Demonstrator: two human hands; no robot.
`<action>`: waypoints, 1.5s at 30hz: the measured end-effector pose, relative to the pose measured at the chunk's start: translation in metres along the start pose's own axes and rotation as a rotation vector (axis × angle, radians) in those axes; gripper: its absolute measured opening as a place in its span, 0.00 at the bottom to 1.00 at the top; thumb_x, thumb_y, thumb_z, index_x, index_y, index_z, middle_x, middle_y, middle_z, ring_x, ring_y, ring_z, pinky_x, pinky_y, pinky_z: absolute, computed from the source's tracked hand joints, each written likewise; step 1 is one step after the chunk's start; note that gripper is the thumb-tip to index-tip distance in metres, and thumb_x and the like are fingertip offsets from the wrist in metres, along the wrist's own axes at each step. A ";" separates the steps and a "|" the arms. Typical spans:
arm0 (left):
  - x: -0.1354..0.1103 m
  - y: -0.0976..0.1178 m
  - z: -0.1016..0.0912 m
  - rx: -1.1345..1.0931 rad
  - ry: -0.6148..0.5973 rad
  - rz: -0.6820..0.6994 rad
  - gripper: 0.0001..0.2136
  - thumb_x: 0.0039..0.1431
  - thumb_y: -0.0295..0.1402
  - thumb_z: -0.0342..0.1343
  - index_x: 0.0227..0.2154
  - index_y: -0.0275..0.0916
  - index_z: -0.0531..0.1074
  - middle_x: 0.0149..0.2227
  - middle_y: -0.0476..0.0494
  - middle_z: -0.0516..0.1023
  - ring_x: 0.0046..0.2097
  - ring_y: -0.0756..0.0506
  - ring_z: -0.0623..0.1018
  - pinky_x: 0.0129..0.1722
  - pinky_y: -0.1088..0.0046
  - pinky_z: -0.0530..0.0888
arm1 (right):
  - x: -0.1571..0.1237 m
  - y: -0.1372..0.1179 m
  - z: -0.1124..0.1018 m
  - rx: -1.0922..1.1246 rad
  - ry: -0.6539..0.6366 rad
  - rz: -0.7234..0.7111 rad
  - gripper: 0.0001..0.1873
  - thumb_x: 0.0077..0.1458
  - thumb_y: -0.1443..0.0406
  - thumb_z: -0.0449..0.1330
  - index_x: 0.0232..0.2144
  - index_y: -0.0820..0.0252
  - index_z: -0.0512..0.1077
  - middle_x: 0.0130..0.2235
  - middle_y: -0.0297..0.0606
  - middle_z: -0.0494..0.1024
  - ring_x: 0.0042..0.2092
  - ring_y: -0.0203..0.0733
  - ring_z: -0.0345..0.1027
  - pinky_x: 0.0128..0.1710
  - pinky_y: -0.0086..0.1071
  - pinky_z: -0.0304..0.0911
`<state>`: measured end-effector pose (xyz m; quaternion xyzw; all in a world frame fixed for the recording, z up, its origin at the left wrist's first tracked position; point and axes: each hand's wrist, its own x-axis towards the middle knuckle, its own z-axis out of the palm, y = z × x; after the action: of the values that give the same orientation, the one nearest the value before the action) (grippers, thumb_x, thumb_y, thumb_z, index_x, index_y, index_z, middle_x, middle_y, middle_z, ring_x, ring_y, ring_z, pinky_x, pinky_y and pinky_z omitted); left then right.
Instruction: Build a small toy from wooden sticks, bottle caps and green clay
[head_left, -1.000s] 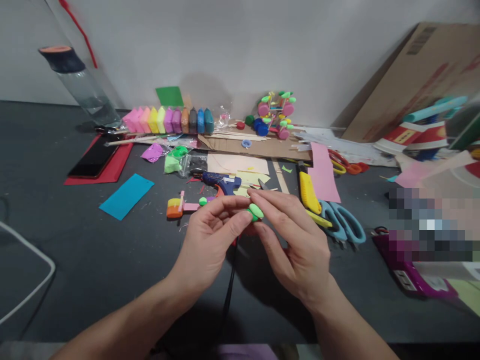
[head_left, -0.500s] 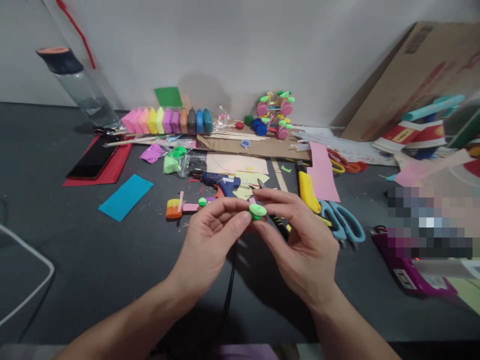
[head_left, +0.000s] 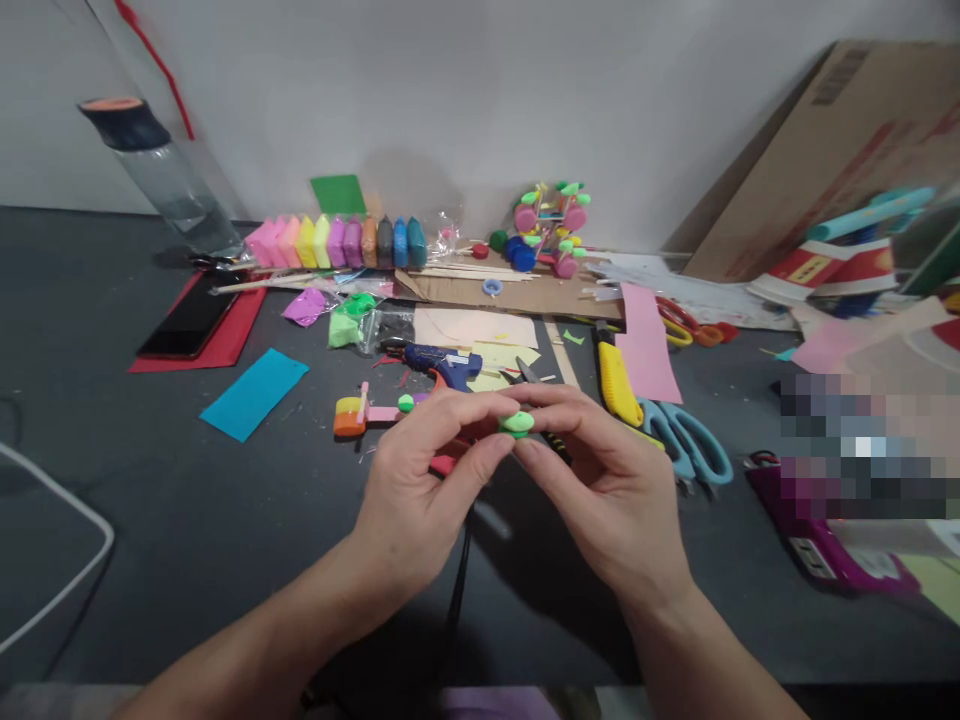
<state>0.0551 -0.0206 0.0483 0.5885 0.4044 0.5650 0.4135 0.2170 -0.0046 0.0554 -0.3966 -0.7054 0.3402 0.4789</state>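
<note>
Between the fingertips of both hands is a small green clay piece (head_left: 517, 424), light green on top and darker green beneath. My left hand (head_left: 439, 470) pinches it from the left with thumb and forefinger. From the right, my right hand (head_left: 600, 470) grips it with thumb and bent fingers. Just behind the hands lie a blue glue gun (head_left: 450, 365) and pliers, partly hidden by my fingers. An orange and yellow clay roll (head_left: 349, 418) with a pink strip sits left of my left hand. Something red shows under the left palm.
A yellow utility knife (head_left: 619, 385) and blue-handled scissors (head_left: 697, 445) lie right of my hands. Coloured clay packs (head_left: 337, 243) line the back, near a small clay model (head_left: 551, 230). A bottle (head_left: 161, 175), phone (head_left: 184, 315) and blue card (head_left: 255, 393) are at left.
My fingers have closed in around the green clay piece, the left forefinger reaching further right behind it. Something red has come into sight under the left palm.
</note>
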 end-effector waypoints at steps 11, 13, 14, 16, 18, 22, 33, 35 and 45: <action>0.004 0.002 -0.001 -0.150 -0.040 -0.115 0.16 0.58 0.29 0.64 0.48 0.51 0.74 0.43 0.52 0.77 0.40 0.53 0.77 0.35 0.82 0.76 | 0.004 -0.004 0.001 0.198 -0.005 0.092 0.06 0.59 0.69 0.63 0.35 0.52 0.77 0.44 0.31 0.80 0.48 0.34 0.74 0.51 0.28 0.68; 0.005 0.001 -0.004 -0.079 -0.087 -0.020 0.17 0.58 0.28 0.63 0.50 0.52 0.75 0.46 0.51 0.75 0.42 0.52 0.77 0.38 0.80 0.76 | 0.004 -0.004 -0.001 0.209 -0.014 0.080 0.06 0.59 0.70 0.63 0.35 0.51 0.76 0.43 0.30 0.80 0.47 0.34 0.73 0.50 0.27 0.67; 0.005 0.000 -0.005 -0.057 -0.104 0.015 0.16 0.59 0.28 0.63 0.49 0.52 0.76 0.47 0.50 0.75 0.44 0.51 0.76 0.40 0.79 0.77 | 0.004 -0.004 -0.002 0.211 -0.019 0.076 0.06 0.59 0.70 0.63 0.35 0.51 0.76 0.43 0.30 0.80 0.47 0.33 0.73 0.49 0.27 0.67; 0.005 -0.001 -0.006 -0.041 -0.108 0.046 0.14 0.59 0.27 0.63 0.47 0.50 0.77 0.46 0.49 0.74 0.45 0.50 0.76 0.40 0.77 0.77 | 0.004 -0.003 -0.003 0.213 -0.035 0.081 0.06 0.59 0.69 0.63 0.35 0.51 0.77 0.43 0.30 0.80 0.46 0.33 0.73 0.48 0.26 0.67; 0.005 -0.002 -0.006 -0.050 -0.090 0.039 0.13 0.59 0.27 0.63 0.46 0.48 0.78 0.45 0.49 0.75 0.44 0.50 0.76 0.37 0.78 0.77 | 0.004 -0.003 -0.004 0.212 -0.052 0.091 0.06 0.60 0.69 0.63 0.35 0.51 0.77 0.43 0.30 0.80 0.45 0.32 0.73 0.47 0.25 0.67; 0.006 -0.003 -0.004 -0.095 -0.065 0.022 0.11 0.58 0.27 0.64 0.43 0.47 0.79 0.43 0.49 0.77 0.43 0.50 0.76 0.36 0.79 0.75 | 0.004 -0.004 -0.003 0.212 -0.054 0.098 0.05 0.60 0.68 0.63 0.34 0.51 0.77 0.43 0.31 0.80 0.45 0.33 0.73 0.47 0.26 0.67; 0.008 -0.001 -0.002 -0.127 -0.040 0.007 0.10 0.57 0.26 0.64 0.41 0.45 0.80 0.40 0.50 0.79 0.39 0.52 0.76 0.34 0.81 0.75 | 0.004 -0.004 -0.002 0.220 -0.034 0.106 0.04 0.60 0.67 0.64 0.32 0.52 0.77 0.39 0.29 0.80 0.43 0.33 0.74 0.46 0.27 0.67; 0.008 -0.001 -0.002 -0.113 -0.038 0.016 0.10 0.58 0.26 0.64 0.41 0.44 0.79 0.40 0.50 0.79 0.38 0.53 0.76 0.34 0.81 0.75 | 0.004 -0.004 -0.001 0.219 -0.032 0.103 0.04 0.60 0.67 0.64 0.33 0.52 0.77 0.39 0.29 0.80 0.43 0.33 0.74 0.46 0.26 0.67; 0.004 -0.002 -0.002 0.035 -0.020 0.058 0.09 0.59 0.28 0.63 0.43 0.43 0.77 0.41 0.48 0.79 0.40 0.50 0.77 0.38 0.76 0.75 | 0.004 -0.001 -0.004 0.146 -0.045 0.130 0.04 0.61 0.64 0.62 0.34 0.52 0.77 0.39 0.31 0.80 0.43 0.34 0.73 0.45 0.27 0.67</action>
<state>0.0528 -0.0163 0.0475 0.6127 0.3930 0.5636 0.3905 0.2194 -0.0012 0.0595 -0.3978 -0.6621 0.4302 0.4673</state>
